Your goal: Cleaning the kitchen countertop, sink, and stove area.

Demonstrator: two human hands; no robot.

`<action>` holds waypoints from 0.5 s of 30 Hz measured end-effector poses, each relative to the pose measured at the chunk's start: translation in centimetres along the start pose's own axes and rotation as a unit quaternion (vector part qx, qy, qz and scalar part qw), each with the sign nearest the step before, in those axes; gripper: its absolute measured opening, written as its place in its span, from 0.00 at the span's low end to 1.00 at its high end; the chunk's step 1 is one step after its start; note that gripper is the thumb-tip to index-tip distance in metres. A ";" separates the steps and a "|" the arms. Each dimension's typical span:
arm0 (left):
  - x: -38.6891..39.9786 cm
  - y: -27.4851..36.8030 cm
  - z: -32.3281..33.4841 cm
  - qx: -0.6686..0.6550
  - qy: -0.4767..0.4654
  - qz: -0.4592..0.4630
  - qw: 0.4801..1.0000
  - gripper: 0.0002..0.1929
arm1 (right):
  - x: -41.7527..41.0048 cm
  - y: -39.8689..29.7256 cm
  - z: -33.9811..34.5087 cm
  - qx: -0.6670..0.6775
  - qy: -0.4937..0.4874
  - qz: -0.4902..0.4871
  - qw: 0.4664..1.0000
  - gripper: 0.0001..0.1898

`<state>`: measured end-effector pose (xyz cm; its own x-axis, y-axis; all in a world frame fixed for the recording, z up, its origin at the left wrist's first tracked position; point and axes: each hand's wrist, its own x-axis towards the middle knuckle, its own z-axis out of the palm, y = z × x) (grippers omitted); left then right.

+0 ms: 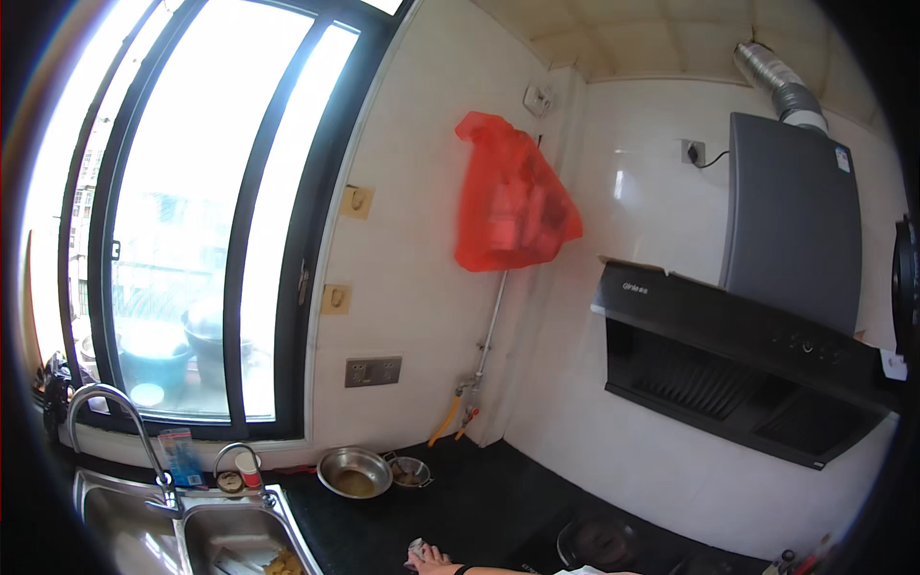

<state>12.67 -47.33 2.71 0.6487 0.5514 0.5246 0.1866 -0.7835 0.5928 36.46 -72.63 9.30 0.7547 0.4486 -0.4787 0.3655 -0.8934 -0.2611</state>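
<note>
At the bottom edge, my right hand (433, 559) reaches leftward over the black countertop (474, 496), a dark band at its wrist. Its fingers close on a small crumpled cloth (416, 548), pressed to or just above the surface. Part of a white sleeve (589, 571) shows further right. My left hand is out of view. Behind the cloth, a steel bowl (355, 472) holds some brownish liquid, and a small metal strainer or pot (410, 472) beside it contains brown pieces.
A double steel sink (295, 528) with a tall faucet (115, 392) stands left, yellowish scraps (284, 563) in one basin. A dark round pan or burner (596, 540) lies right. Above hang a red plastic bag (514, 201) and a range hood (733, 374). Yellow hoses (445, 420) meet the counter's corner.
</note>
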 end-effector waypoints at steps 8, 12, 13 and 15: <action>0.3 1.3 1.1 0.008 0.019 -0.020 1.000 0.28 | -0.8 -0.5 -2.0 -0.013 -0.048 -0.038 0.998 0.44; 1.9 4.2 3.0 -0.002 0.018 -0.009 1.000 0.28 | -0.1 1.5 -1.7 0.006 0.004 -0.113 0.994 0.36; 2.1 4.6 3.3 -0.001 0.015 -0.009 1.000 0.29 | -0.9 1.2 -2.5 0.006 0.005 -0.104 0.995 0.36; 2.3 5.3 3.4 0.000 0.007 -0.005 1.000 0.29 | -2.4 0.8 -4.3 -0.041 -0.043 -0.166 0.984 0.31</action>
<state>17.68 -51.19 5.04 0.6361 0.5633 0.5273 0.1936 -0.7780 0.5977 37.27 -74.52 13.87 0.5379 0.7134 -0.4492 0.6302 -0.6942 -0.3479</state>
